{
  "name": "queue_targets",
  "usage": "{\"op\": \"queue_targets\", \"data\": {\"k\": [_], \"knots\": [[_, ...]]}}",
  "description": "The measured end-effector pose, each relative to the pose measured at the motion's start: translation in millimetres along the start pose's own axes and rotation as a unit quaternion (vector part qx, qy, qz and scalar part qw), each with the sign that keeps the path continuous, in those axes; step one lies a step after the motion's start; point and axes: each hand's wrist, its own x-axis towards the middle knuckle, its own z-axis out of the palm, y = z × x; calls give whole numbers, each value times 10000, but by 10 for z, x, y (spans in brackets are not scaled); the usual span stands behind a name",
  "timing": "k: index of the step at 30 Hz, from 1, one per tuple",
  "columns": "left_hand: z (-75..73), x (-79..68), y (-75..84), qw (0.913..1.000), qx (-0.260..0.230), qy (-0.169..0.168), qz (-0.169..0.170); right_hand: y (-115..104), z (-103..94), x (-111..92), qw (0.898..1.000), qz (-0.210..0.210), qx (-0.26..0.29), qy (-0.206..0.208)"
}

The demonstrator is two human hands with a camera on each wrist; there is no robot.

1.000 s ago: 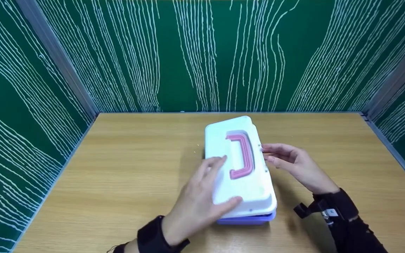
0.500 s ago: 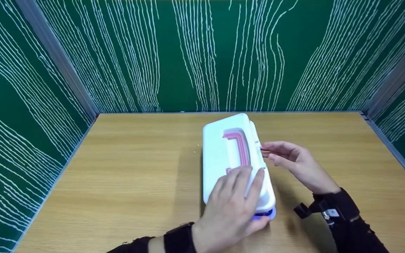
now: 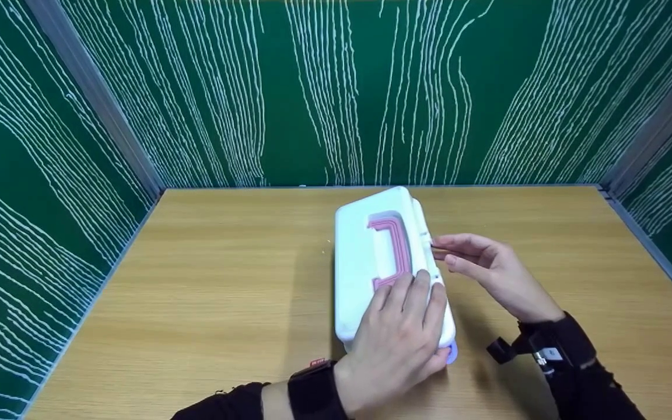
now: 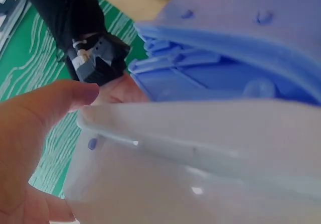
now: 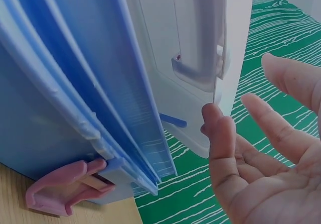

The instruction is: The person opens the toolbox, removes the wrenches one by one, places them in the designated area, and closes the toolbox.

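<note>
A storage box with a white lid [image 3: 353,262] and a pink carry handle [image 3: 403,252] stands lengthwise on the table. Its lid is partly raised over the blue body [image 5: 30,103]; stacked blue trays [image 5: 108,78] show in the gap in the right wrist view. On that side a pink latch [image 5: 57,186] hangs unfastened. My left hand [image 3: 394,344] rests across the lid's near end, fingers lying on top and thumb at the end edge. At the lid's right edge, my right hand [image 3: 487,265] has its fingertips, with the thumb held apart.
The wooden table [image 3: 225,274] extends on both sides of the box. Green walls [image 3: 289,93] with wavy white lines enclose it at the back and sides. Small pale specks lie left of the box.
My left hand has moved right and settled on the lid's near end. The lid has shifted slightly left and away from me. My right hand has stayed nearly still.
</note>
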Motion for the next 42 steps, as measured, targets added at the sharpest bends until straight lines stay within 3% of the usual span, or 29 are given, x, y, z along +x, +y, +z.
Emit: {"op": "queue_targets", "data": {"k": [13, 21, 31, 42], "knots": [[-22, 34, -64, 9995, -250, 213, -28, 41, -7, 22, 9999, 111, -53, 9], [-48, 37, -99, 9990, -366, 243, -5, 262, -15, 92, 9927, 652, -932, 400], [-91, 38, -139, 9990, -419, 144, -49, 454, 28, 143, 9893, 943, -1109, -120], [-128, 25, -209, 9982, -586, 49, -85, 492, 31, 157, 9873, 1130, -1094, -239]]}}
